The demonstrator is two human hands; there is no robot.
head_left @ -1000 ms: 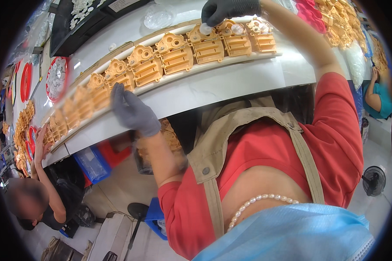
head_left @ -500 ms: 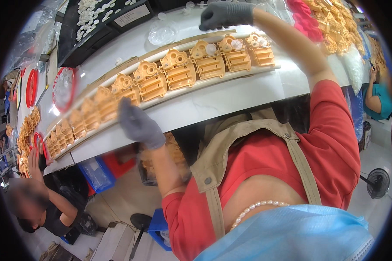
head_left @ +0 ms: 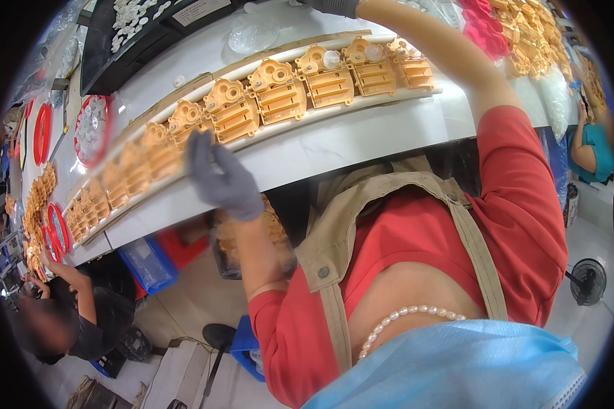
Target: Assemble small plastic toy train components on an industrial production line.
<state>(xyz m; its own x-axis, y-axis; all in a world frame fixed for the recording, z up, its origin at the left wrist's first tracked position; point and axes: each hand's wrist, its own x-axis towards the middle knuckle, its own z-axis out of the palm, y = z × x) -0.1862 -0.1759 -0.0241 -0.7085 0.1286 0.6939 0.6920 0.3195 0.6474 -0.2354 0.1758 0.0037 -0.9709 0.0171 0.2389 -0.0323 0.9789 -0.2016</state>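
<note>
A row of orange-yellow plastic housings [head_left: 277,95] with round sockets and slotted lower halves runs across the white table between pale rails. My left hand [head_left: 225,176], in a grey glove, is by the front rail, just below a housing [head_left: 187,120] left of the middle. Its fingers are partly spread, and nothing shows between them. White round parts sit on some right-hand housings, such as a white disc [head_left: 331,59]. My right hand [head_left: 331,5], gloved too, reaches past the row to the far side of the table. The upper edge cuts off its fingers.
A black bin [head_left: 106,65] with small white parts stands at the far left, near a clear plastic dish [head_left: 253,33]. Red-rimmed trays [head_left: 92,131] lie further left. Orange parts [head_left: 525,41] are heaped at the right. A co-worker [head_left: 82,307] sits at the lower left.
My right hand has moved farther away, mostly out of the picture. My left hand has risen slightly, its fingers more apart. The view has shifted a little; the co-worker's arms have lowered.
</note>
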